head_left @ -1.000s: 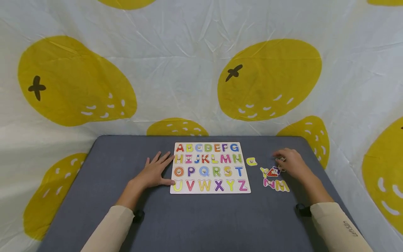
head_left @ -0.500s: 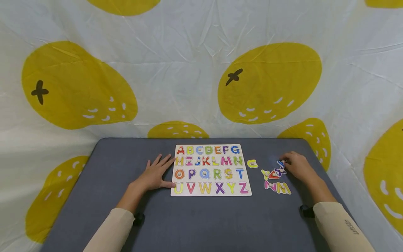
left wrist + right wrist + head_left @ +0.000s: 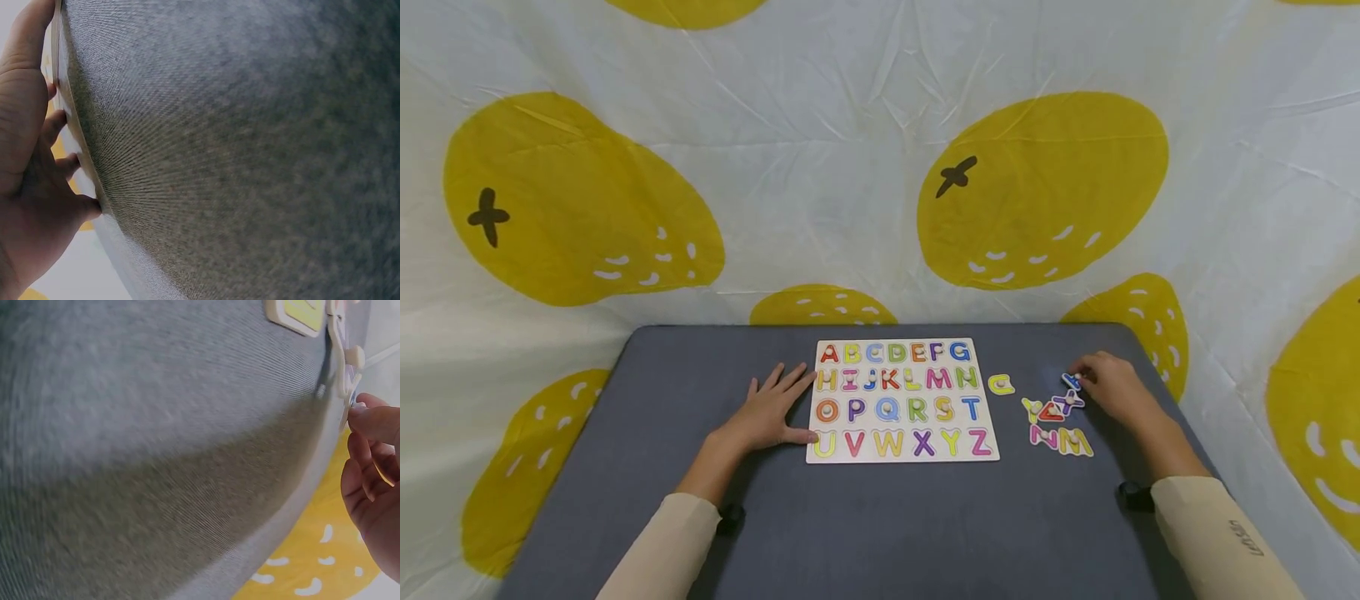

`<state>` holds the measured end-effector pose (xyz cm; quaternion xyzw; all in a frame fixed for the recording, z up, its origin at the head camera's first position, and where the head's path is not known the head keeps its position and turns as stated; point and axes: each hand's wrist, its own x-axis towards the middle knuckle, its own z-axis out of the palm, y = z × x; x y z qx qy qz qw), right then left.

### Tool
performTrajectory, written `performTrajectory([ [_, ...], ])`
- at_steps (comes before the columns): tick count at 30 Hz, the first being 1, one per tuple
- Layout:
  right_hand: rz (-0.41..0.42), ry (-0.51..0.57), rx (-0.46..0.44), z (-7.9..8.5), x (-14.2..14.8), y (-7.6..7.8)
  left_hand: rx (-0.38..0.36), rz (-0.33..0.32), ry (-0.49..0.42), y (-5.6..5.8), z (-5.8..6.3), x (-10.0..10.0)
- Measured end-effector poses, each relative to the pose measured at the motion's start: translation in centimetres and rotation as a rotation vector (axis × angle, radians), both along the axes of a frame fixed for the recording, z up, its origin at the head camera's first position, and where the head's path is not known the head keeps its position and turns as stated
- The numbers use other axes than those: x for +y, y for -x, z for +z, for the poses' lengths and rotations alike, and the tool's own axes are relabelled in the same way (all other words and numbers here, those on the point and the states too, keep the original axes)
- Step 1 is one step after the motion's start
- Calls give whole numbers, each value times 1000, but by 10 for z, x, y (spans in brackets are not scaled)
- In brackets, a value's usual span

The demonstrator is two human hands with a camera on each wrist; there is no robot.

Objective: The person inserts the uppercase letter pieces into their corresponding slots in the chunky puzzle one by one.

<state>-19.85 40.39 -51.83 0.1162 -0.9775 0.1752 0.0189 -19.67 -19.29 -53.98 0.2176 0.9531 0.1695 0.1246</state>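
Head: left hand (image 3: 767, 417) released, fingers spread flat, thumb at the lower left edge of the letter board (image 3: 871, 423). Right hand (image 3: 1112, 387) grasping: thumb and forefinger pinch the blue letter piece (image 3: 1070, 383), which sits just left of the fingertips, beside the purple piece (image 3: 1067, 406). Whether it is lifted, cannot tell.

Left wrist: fingers apart, tips on the grey table (image 3: 219, 144).

Right wrist: blue piece's edge between thumb and fingertip; yellow piece (image 3: 302, 314) well apart from the fingers.
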Motion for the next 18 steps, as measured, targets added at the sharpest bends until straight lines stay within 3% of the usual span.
performTrajectory([
  [8, 20, 12, 6, 11, -7, -5, -13, 0, 8, 1, 0, 0],
  [18, 80, 78, -76, 16, -52, -12, -10, 4, 2, 1, -1, 1],
])
